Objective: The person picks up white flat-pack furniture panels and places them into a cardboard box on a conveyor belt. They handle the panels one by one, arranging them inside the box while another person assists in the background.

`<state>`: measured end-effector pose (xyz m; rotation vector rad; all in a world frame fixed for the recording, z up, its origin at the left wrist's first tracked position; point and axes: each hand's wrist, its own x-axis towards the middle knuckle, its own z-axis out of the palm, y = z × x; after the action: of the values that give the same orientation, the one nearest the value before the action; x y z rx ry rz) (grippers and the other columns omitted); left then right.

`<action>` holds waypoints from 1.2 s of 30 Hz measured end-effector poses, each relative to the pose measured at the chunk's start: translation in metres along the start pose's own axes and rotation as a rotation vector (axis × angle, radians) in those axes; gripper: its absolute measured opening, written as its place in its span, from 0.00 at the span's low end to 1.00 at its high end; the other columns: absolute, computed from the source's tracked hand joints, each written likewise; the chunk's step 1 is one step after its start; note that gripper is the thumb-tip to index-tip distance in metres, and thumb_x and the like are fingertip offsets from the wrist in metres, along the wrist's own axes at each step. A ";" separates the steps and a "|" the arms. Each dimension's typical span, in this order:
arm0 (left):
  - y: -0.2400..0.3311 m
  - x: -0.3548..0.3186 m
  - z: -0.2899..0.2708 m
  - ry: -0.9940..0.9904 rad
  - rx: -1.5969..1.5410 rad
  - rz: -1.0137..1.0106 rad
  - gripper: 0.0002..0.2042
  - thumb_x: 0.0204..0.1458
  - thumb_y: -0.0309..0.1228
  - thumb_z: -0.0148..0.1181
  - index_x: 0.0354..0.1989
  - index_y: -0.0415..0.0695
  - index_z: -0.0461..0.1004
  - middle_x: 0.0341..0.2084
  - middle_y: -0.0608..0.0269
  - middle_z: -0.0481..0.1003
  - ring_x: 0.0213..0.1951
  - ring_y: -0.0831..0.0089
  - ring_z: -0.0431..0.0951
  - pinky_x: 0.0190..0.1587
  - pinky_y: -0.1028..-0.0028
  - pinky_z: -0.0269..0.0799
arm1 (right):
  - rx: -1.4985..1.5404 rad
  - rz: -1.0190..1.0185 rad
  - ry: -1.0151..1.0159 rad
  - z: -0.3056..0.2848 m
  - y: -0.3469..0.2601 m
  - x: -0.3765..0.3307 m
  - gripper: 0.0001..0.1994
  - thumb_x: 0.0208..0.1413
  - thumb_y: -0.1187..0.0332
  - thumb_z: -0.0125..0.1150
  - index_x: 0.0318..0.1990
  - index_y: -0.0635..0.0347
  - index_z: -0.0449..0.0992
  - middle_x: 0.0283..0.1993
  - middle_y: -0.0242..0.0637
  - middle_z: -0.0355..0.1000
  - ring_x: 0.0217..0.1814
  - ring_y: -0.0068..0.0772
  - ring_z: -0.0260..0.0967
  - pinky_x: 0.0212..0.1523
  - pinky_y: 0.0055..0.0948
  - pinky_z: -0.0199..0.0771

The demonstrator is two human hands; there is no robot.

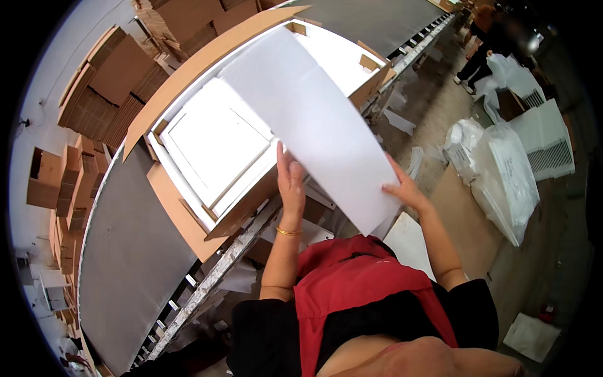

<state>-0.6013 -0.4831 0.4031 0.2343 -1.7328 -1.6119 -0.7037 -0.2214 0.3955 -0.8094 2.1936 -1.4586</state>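
Over the open brown cardboard carton (248, 206) is 1 long, flexible sheet of white foam (333, 138), which slants down from the carton toward the person's body. The right hand (407, 187) is partly closed and pinches the sheet's right edge, with the thumb on top. The left hand (291, 185) has its fingers almost straight and stands at the opposite edge; whether it grips the sheet, I cannot tell. Inside the carton, to the left of the sheet, lies 1 white rectangular panel (220, 147). The carton rests on a wide grey conveyor belt (119, 270). Beyond the belt stand stacks of brown flattened cardboard (119, 81); at right, clear plastic bags (505, 182) lie on the floor.
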 end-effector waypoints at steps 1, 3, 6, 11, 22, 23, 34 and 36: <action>-0.014 0.017 -0.007 -0.007 0.311 0.095 0.24 0.54 0.37 0.46 0.58 0.40 0.55 0.56 0.51 0.58 0.57 0.59 0.56 0.57 0.67 0.52 | 0.094 0.007 0.050 -0.010 -0.002 0.022 0.35 0.48 0.65 0.59 0.63 0.57 0.50 0.61 0.41 0.55 0.62 0.31 0.50 0.60 0.29 0.48; -0.036 0.048 -0.019 0.048 0.961 0.241 0.23 0.55 0.44 0.43 0.55 0.42 0.62 0.55 0.50 0.58 0.58 0.53 0.53 0.57 0.58 0.51 | 0.197 0.099 0.144 -0.040 0.000 0.078 0.27 0.53 0.63 0.55 0.60 0.60 0.56 0.56 0.37 0.61 0.57 0.27 0.55 0.57 0.26 0.54; -0.071 0.064 -0.020 0.145 1.460 0.007 0.25 0.53 0.50 0.44 0.53 0.46 0.64 0.56 0.49 0.57 0.61 0.50 0.48 0.57 0.52 0.47 | 0.372 0.174 0.163 -0.089 -0.027 0.187 0.26 0.56 0.54 0.49 0.58 0.60 0.58 0.51 0.35 0.65 0.50 0.24 0.62 0.50 0.24 0.60; -0.073 0.075 -0.013 0.156 1.465 -0.214 0.27 0.48 0.53 0.48 0.52 0.48 0.67 0.59 0.50 0.53 0.63 0.51 0.42 0.59 0.52 0.46 | 0.225 0.282 -0.153 -0.122 -0.008 0.364 0.35 0.52 0.47 0.50 0.59 0.65 0.54 0.53 0.44 0.63 0.52 0.29 0.62 0.49 0.25 0.63; -0.075 0.075 -0.015 0.119 1.506 -0.367 0.25 0.47 0.53 0.51 0.48 0.50 0.70 0.57 0.56 0.58 0.62 0.56 0.49 0.54 0.61 0.58 | -0.257 0.314 -0.494 -0.082 0.107 0.459 0.41 0.50 0.47 0.53 0.62 0.68 0.44 0.60 0.54 0.53 0.59 0.44 0.57 0.57 0.34 0.57; -0.076 0.074 -0.016 0.125 1.512 -0.399 0.25 0.46 0.53 0.51 0.48 0.51 0.70 0.57 0.57 0.58 0.62 0.58 0.49 0.53 0.62 0.60 | -0.344 0.341 -0.505 -0.082 0.094 0.461 0.41 0.50 0.48 0.53 0.62 0.68 0.44 0.59 0.55 0.53 0.58 0.44 0.57 0.57 0.34 0.57; -0.081 0.072 -0.019 0.185 1.498 -0.489 0.23 0.45 0.53 0.54 0.45 0.52 0.73 0.54 0.64 0.63 0.61 0.63 0.53 0.52 0.65 0.64 | -0.468 0.008 -0.510 -0.068 0.098 0.484 0.57 0.36 0.49 0.68 0.61 0.71 0.32 0.58 0.67 0.49 0.62 0.54 0.51 0.60 0.39 0.53; -0.081 0.072 -0.020 0.198 1.504 -0.497 0.22 0.45 0.52 0.54 0.43 0.53 0.74 0.53 0.66 0.64 0.60 0.64 0.55 0.51 0.66 0.65 | -0.454 0.025 -0.519 -0.067 0.097 0.479 0.57 0.35 0.50 0.69 0.62 0.70 0.32 0.59 0.66 0.48 0.63 0.53 0.50 0.61 0.40 0.52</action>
<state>-0.6676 -0.5568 0.3548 1.5259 -2.4656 -0.1685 -1.1319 -0.4572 0.3320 -1.1464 2.1162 -0.6284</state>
